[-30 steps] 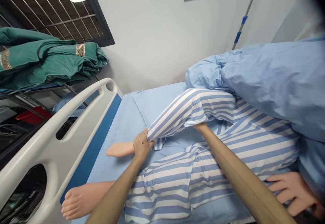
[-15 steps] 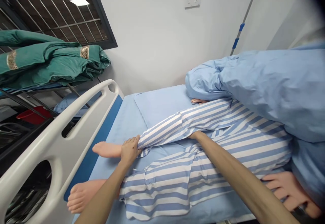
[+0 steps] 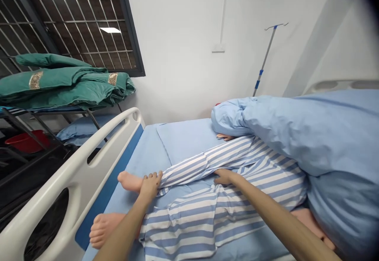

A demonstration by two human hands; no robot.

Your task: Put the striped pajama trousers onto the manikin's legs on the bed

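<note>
A manikin in blue-and-white striped trousers (image 3: 189, 205) lies on a bed with a light blue sheet (image 3: 189, 136). My left hand (image 3: 151, 185) is wrapped over the ankle of the far leg, at the trouser cuff; the bare far foot (image 3: 129, 181) sticks out beyond it. Between the legs, my right hand (image 3: 225, 177) is at the inner side of the far knee, fingers apart, the tips touching or close to the striped cloth. The near foot (image 3: 105, 228) rests on the sheet, partly behind my left forearm. A bunched light blue quilt (image 3: 275, 122) covers the upper body.
A white footboard (image 3: 89, 150) with a blue inner strip bounds the bed on the left. Beyond it, green folded bedding (image 3: 74, 83) lies on a metal-framed bed, with a red basin (image 3: 28, 140) lower down. An IV pole (image 3: 266, 59) stands by the wall.
My right hand has come out from under the far knee, so its fingers now show. The left hand stays on the ankle. My view has tilted up.
</note>
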